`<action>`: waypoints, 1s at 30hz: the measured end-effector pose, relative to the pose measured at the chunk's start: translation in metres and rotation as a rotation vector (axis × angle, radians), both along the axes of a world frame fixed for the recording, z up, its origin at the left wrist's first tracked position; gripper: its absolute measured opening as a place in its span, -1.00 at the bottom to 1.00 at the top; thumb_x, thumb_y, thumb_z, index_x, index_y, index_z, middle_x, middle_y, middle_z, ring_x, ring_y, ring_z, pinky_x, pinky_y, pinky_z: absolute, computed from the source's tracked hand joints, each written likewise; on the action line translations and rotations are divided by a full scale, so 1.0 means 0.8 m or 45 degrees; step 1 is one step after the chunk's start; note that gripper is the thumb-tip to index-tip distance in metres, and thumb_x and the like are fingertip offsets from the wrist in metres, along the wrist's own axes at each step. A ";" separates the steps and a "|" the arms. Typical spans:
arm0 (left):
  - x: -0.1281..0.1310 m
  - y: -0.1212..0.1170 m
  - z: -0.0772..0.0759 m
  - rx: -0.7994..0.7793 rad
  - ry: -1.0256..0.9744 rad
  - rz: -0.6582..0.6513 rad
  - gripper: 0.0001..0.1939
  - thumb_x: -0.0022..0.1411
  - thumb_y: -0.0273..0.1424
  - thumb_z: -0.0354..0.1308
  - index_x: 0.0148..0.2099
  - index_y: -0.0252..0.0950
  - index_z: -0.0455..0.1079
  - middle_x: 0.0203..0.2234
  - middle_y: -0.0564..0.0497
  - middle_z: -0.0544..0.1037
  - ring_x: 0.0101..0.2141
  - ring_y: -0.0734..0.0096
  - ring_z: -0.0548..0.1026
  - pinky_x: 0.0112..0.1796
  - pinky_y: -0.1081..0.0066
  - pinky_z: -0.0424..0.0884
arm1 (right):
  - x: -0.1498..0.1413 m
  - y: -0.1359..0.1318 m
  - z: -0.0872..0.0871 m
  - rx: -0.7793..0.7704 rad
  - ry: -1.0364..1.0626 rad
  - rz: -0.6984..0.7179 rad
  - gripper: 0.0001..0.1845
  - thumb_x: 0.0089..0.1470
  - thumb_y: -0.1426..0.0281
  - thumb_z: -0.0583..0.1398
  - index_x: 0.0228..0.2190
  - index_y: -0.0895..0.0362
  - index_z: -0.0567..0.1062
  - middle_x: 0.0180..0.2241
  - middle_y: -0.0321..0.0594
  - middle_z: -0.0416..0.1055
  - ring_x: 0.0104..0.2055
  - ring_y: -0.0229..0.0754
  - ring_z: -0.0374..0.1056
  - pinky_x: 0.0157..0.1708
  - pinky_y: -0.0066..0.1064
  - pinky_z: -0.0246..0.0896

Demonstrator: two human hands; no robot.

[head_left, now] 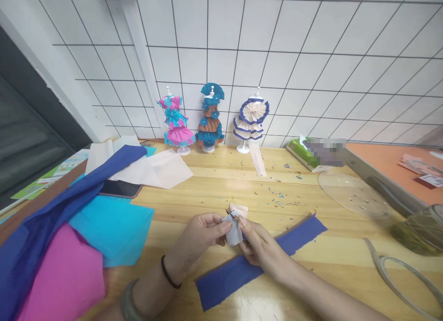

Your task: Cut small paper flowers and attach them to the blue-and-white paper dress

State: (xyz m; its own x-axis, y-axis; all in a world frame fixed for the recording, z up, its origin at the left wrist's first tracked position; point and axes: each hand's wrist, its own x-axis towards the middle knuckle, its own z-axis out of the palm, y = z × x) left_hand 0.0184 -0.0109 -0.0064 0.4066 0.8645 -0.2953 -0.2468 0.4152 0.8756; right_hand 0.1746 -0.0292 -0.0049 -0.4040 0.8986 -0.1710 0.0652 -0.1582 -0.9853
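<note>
A: Head view, lower middle of the frame: left hand (204, 233) and right hand (259, 247) meeting over the counter (214, 182), both pinching the small folded piece of pale paper (235, 226).

B: Any tool there?

A: Small scissors (231, 214), tips just showing at the top of the paper, seemingly held by the right hand; handles hidden, so hard to confirm.

B: Fingers spread or closed?

A: Closed on both sides. Left thumb and forefinger pressed on the paper's left edge, right fingertips pressed on its right edge. Paper standing roughly upright between them, long axis running up and down in the frame, equally near both hands, lifted clear of the counter.

B: Below the hands?

A: Dark blue paper strip (256, 265), lying flat, slanting from lower middle up toward the right, passing under the right hand; contact impossible to tell.

B: Elsewhere?

A: Lower left: blue, cyan and pink tissue sheets (114, 228). Upper middle, against the tiled wall: three little paper-dress mannequins (209, 120). Right: tissue box (311, 154) and clear plastic lid (353, 191), well apart from the hands.
</note>
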 end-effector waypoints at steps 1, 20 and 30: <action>0.000 0.000 0.000 0.006 -0.002 0.004 -0.74 -0.08 -0.25 0.26 -0.52 -0.37 0.37 -0.60 0.05 0.43 -0.53 0.52 0.30 -0.42 0.46 0.21 | 0.000 0.000 0.000 0.002 0.006 0.003 -0.52 0.14 0.05 -0.11 -0.51 0.17 0.26 -0.72 -0.51 -0.14 -0.71 -0.44 -0.27 -0.76 -0.57 -0.32; -0.001 0.000 0.005 0.054 0.023 0.003 -0.75 -0.07 -0.27 0.25 -0.53 -0.37 0.37 -0.62 0.06 0.41 -0.54 0.54 0.30 -0.44 0.49 0.21 | 0.003 0.001 0.004 0.016 -0.032 0.014 -0.51 0.12 0.02 -0.12 -0.53 0.16 0.23 -0.71 -0.50 -0.17 -0.70 -0.43 -0.28 -0.74 -0.54 -0.33; -0.003 0.001 0.005 0.069 0.056 0.003 -0.76 -0.06 -0.29 0.25 -0.54 -0.37 0.36 -0.63 0.07 0.41 -0.55 0.55 0.30 -0.45 0.49 0.21 | 0.003 0.001 0.006 0.050 -0.031 0.029 -0.52 0.14 0.05 -0.13 -0.55 0.15 0.21 -0.70 -0.47 -0.12 -0.69 -0.42 -0.24 -0.74 -0.53 -0.30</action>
